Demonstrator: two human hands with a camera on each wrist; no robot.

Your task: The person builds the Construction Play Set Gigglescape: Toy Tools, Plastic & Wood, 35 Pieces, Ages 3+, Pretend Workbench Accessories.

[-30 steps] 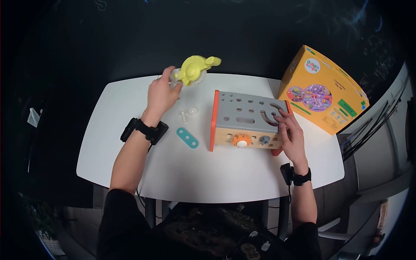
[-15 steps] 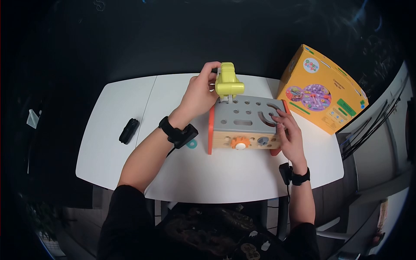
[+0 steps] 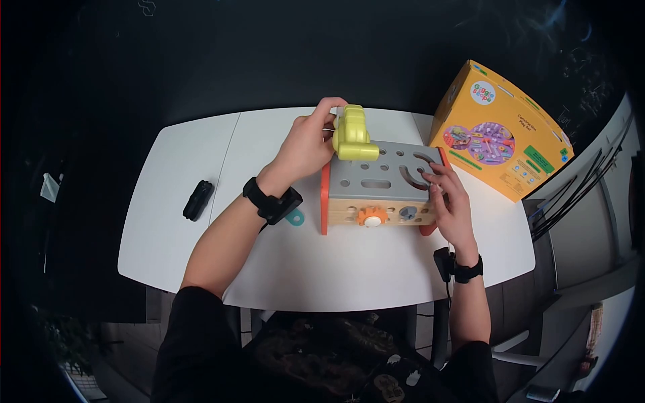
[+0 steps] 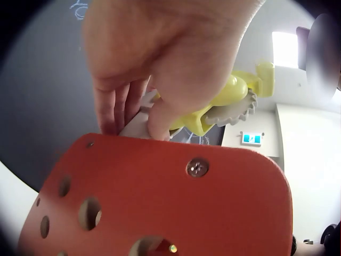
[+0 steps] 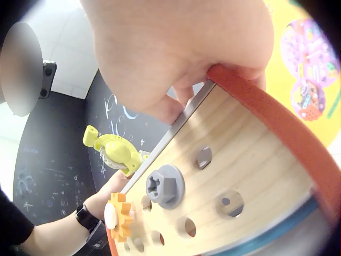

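Note:
My left hand (image 3: 308,144) grips a yellow toy circular saw (image 3: 353,131) by its grey base. In the left wrist view the saw's grey toothed blade (image 4: 234,113) shows past the thumb, and the fingertips are right at the upper edge of the red end panel (image 4: 234,197). The saw is over the far left corner of a toy workbench (image 3: 349,176) with a grey, holed top. My right hand (image 3: 451,208) holds the workbench's right end, its fingers over the grey top. On the wooden front sit an orange gear (image 3: 371,216) with a white centre and a grey bolt (image 5: 165,186).
A yellow toy box (image 3: 504,127) stands at the back right, close to the workbench. A teal strip (image 3: 295,217) is partly hidden beneath my left forearm. A black object (image 3: 198,200) lies on the white table (image 3: 161,235) at the left. A dark wall rises behind the table.
My left hand has carried the saw right, from beside the workbench to over its left end, turning it on the way. My right hand stays at the right end.

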